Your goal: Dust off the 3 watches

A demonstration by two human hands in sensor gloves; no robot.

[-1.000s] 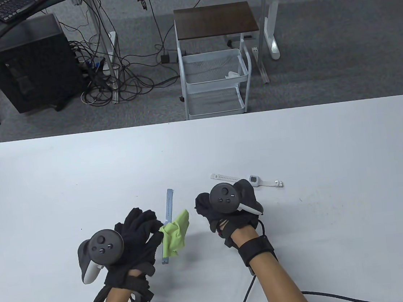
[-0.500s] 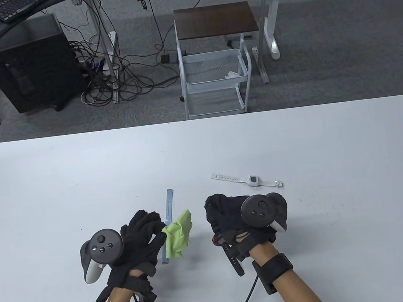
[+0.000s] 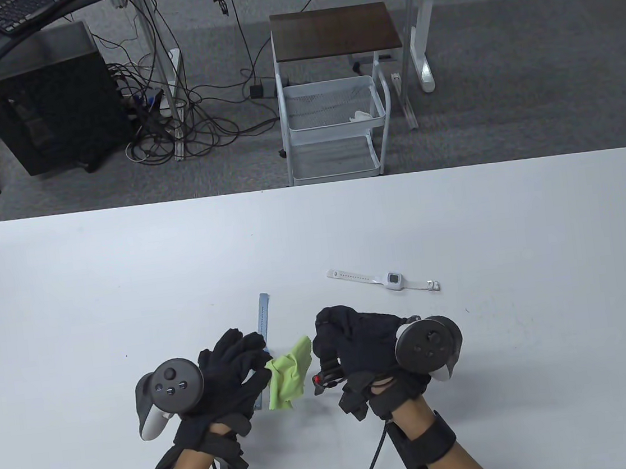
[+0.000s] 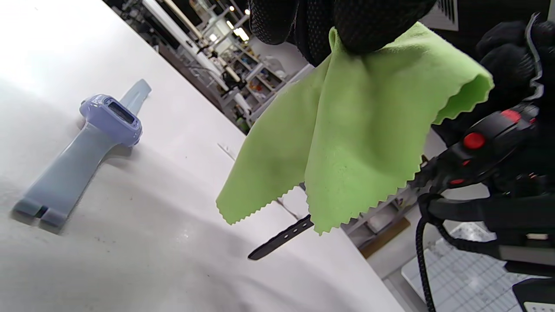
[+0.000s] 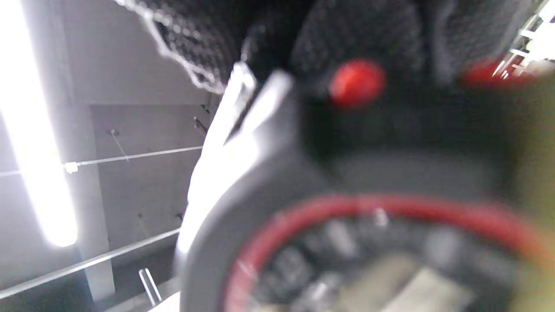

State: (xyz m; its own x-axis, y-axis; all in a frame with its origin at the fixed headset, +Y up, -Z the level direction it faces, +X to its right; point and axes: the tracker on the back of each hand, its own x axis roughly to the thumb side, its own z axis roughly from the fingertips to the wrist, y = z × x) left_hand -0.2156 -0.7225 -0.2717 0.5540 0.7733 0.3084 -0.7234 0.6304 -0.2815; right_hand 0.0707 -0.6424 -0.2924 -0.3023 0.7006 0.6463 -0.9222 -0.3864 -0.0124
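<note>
My left hand (image 3: 252, 365) pinches a green cloth (image 3: 290, 373) that hangs above the table; the left wrist view shows the cloth (image 4: 360, 130) held from above by the fingertips (image 4: 368, 26). My right hand (image 3: 340, 350) grips a black watch with red buttons (image 3: 325, 379), held just right of the cloth with its strap (image 4: 282, 238) dangling. That watch's face (image 5: 368, 225) fills the right wrist view, blurred. A pale blue watch (image 3: 264, 312) lies flat by my left hand, seen whole in the left wrist view (image 4: 110, 119). A white watch (image 3: 391, 280) lies beyond my right hand.
The white table (image 3: 515, 223) carries only the watches and my hands. A cable (image 3: 372, 459) trails from my right wrist toward the front edge. Beyond the far edge stand a white wire trolley (image 3: 334, 125) and a computer tower (image 3: 44, 101).
My right hand has rolled over, its tracker swinging to the right, and has brought the black watch up beside the cloth. My left hand has shifted slightly right with the cloth.
</note>
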